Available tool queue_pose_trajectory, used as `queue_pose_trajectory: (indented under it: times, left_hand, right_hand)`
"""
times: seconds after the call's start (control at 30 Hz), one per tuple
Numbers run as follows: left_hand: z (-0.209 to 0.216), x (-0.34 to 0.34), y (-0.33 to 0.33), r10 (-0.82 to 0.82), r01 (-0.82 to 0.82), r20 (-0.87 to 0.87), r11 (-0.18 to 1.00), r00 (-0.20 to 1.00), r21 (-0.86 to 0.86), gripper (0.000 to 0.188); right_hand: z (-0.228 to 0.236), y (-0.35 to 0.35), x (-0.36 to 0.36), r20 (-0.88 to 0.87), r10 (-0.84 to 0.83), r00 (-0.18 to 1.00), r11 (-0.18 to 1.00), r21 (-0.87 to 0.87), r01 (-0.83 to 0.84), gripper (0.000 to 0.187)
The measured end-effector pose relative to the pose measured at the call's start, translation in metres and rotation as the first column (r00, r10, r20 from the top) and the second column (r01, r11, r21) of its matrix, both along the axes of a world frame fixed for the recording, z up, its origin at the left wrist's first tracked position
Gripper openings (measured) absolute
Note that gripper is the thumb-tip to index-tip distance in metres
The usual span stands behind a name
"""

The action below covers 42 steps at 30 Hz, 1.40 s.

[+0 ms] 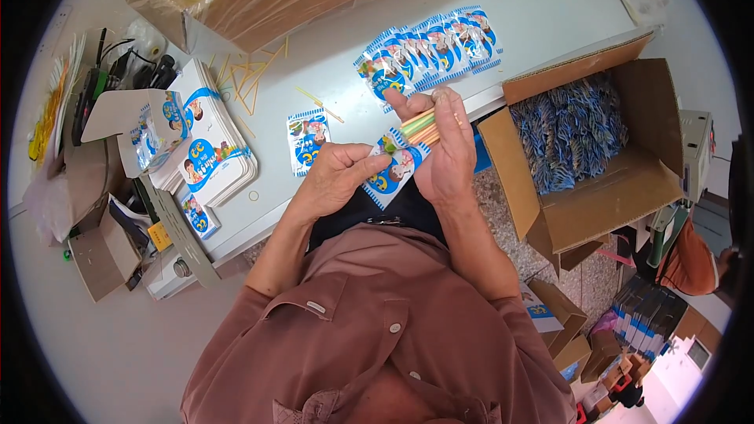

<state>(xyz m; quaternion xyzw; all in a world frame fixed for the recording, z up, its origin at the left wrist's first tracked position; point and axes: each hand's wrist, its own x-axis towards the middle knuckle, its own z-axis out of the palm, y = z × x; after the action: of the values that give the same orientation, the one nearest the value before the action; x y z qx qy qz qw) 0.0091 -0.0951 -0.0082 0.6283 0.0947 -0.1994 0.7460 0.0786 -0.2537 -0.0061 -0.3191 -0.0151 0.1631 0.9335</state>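
My left hand pinches the left edge of a small blue and white printed packet, held above my lap at the table's front edge. My right hand is closed around a bundle of thin sticks or straws, pale orange, yellow and green. The bundle's lower end meets the packet's upper edge; whether it is inside, I cannot tell. To the left, a similar packet lies flat on the table. Beyond my right hand, a row of overlapping packets lies on the tabletop.
A large plastic-lined carton at the back holds more yellow-green sticks. Loose sticks lie before it, near stacked white printed cards. On the right stands an open cardboard box with many filled-looking blue packets. Tools crowd the far left.
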Motion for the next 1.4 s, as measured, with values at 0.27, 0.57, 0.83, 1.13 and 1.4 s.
queue_pose_trajectory:
  times: [0.27,0.57,0.83,1.13,1.4]
  left_hand:
    - [0.001,-0.001,-0.001,0.039,-0.039,-0.001,0.996,0.999,-0.077,0.026]
    - [-0.007,-0.005,-0.009,0.174,-0.169,0.056,0.982,0.983,-0.086,0.021]
    - [-0.021,-0.010,-0.013,0.511,-0.458,0.213,0.852,0.833,-0.254,0.024]
    - [-0.013,-0.008,0.000,0.585,-0.448,0.355,0.800,0.729,-0.399,0.036]
    - [-0.021,-0.013,0.015,0.436,-0.468,0.399,0.884,0.807,-0.020,0.035]
  right_hand:
    - [-0.008,0.000,-0.002,0.036,0.005,0.999,0.999,0.051,-0.007,0.019]
    - [-0.009,0.000,-0.001,0.129,0.230,0.965,0.935,-0.304,-0.182,0.031]
    - [0.012,-0.005,-0.009,0.253,0.381,0.889,0.868,-0.429,-0.250,0.045]
    - [0.004,-0.003,-0.004,0.677,0.323,0.661,0.681,-0.651,0.334,0.016]
    - [0.007,0.004,0.001,0.477,0.495,0.726,0.593,-0.796,0.119,0.012]
